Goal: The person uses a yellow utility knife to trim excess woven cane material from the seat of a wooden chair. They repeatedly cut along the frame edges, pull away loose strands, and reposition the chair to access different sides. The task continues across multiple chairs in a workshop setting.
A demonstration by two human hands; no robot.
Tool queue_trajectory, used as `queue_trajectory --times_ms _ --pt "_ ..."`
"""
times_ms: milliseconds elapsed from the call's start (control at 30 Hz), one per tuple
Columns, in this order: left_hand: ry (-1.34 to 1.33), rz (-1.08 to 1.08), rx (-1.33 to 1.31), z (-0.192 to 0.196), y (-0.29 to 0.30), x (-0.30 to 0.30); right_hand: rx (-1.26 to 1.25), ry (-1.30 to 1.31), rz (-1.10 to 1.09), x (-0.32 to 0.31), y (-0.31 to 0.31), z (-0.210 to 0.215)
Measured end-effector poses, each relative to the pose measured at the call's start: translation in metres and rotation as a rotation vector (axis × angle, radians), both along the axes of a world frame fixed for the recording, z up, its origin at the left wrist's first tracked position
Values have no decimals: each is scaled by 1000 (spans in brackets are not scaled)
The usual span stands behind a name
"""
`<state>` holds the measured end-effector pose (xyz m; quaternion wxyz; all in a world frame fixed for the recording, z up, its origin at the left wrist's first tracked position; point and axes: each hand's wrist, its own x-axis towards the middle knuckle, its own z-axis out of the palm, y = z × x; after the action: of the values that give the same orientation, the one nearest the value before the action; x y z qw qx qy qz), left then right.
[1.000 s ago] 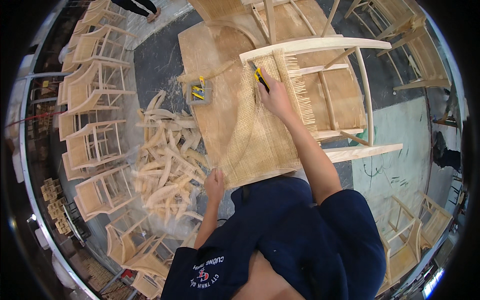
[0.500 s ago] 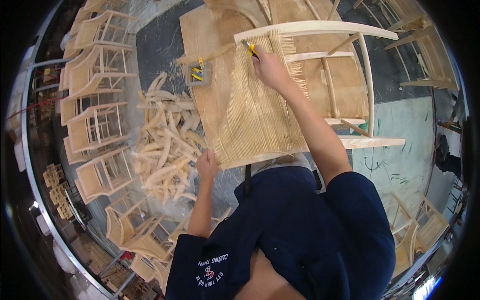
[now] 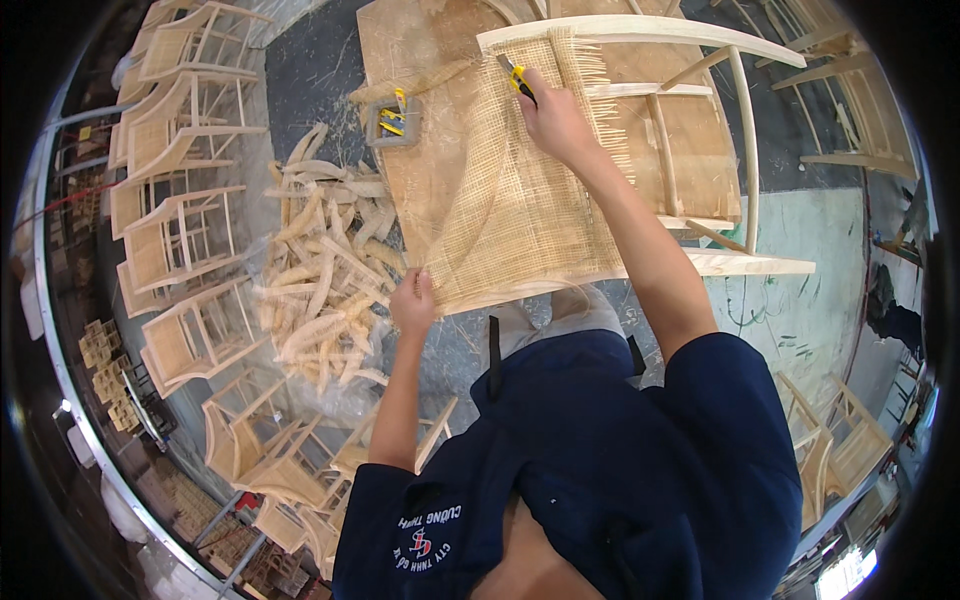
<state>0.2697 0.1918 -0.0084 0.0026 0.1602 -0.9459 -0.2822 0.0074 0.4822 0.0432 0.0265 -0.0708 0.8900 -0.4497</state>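
The webbing (image 3: pixel 540 200) lies across a pale wood frame (image 3: pixel 640 28), which rests on the plywood table (image 3: pixel 415 60) right in front of the person. The right hand (image 3: pixel 558 122) is closed round a yellow knife (image 3: pixel 517 80), its blade at the far left corner of the weave. The left hand (image 3: pixel 412 302) is down at the near left corner, fingers curled shut and seemingly pinching the webbing's edge, though the grip itself is partly hidden.

As I judge it, the covering is laid over the frame and the trimming is only partway along. A ragged fringe (image 3: pixel 612 125) stands out along the right side, untrimmed, and the left side has loose weave past a curved line, apparently uncut too. A strip (image 3: pixel 440 78) lies on the table near a grey box (image 3: pixel 392 143) of yellow cutters; on the floor, a heap (image 3: pixel 325 265) of similar pieces suggests plenty of cutting done.
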Motion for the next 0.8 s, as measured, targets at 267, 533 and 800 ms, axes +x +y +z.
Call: queue_trajectory --times_ms 267,533,800 --pt "-44 -75 -38 -3 -12 4 76 37 -36 18 -7 5" --pt "44 -65 -33 -9 -13 7 140 83 -82 46 -17 0" --pt "41 -64 -23 -10 -15 9 118 93 -100 69 -22 -6"
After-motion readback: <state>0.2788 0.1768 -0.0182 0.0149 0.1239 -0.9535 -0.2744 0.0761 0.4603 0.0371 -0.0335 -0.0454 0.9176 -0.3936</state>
